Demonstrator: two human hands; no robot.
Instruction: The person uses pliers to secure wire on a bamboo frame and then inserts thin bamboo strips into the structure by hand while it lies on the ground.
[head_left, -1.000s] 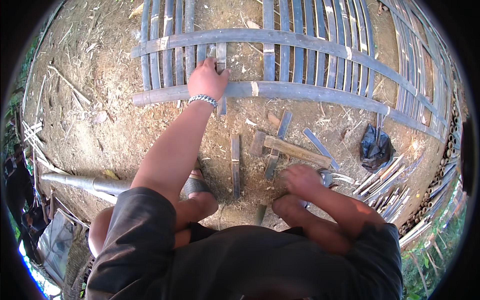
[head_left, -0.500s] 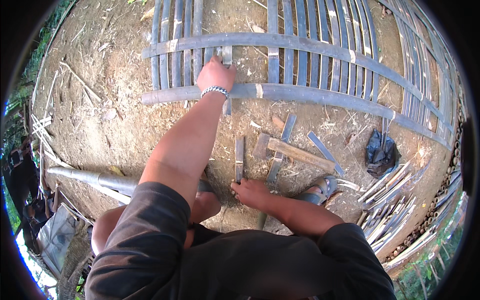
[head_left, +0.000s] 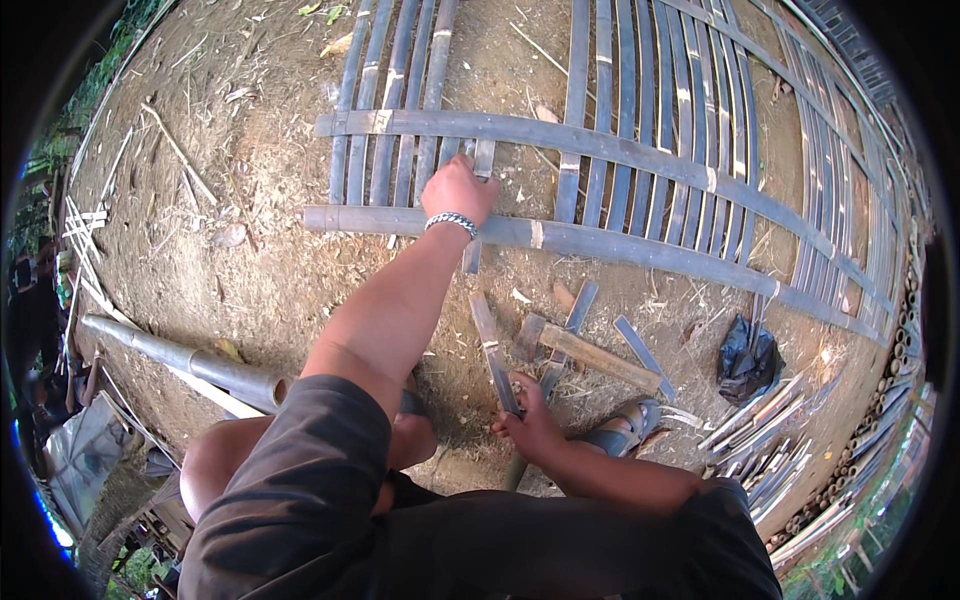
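Observation:
My left hand [head_left: 460, 192], with a chain bracelet at the wrist, reaches to the bamboo lattice panel [head_left: 640, 152]. Its fingers are closed on a short bamboo slat [head_left: 473, 258] that passes under the panel's near rail [head_left: 390, 219]. Closer to my body, my right hand [head_left: 530, 428] grips the lower end of another bamboo strip [head_left: 490, 340], which is tilted up off the ground. A wooden-handled tool [head_left: 605, 362] with a blunt, brownish head lies just beyond that hand, across a further bamboo piece [head_left: 580, 308].
A loose bamboo strip [head_left: 643, 355] and a black plastic bag [head_left: 748, 362] lie to the right. Bundled split bamboo [head_left: 765, 465] is stacked at lower right. A thick bamboo pole [head_left: 190, 355] lies at left. My sandalled foot [head_left: 630, 425] is beside my right forearm.
My right hand has taken hold of the bamboo strip's near end and tilted it up from the ground. My left hand stays at the slat. The whole view has shifted slightly.

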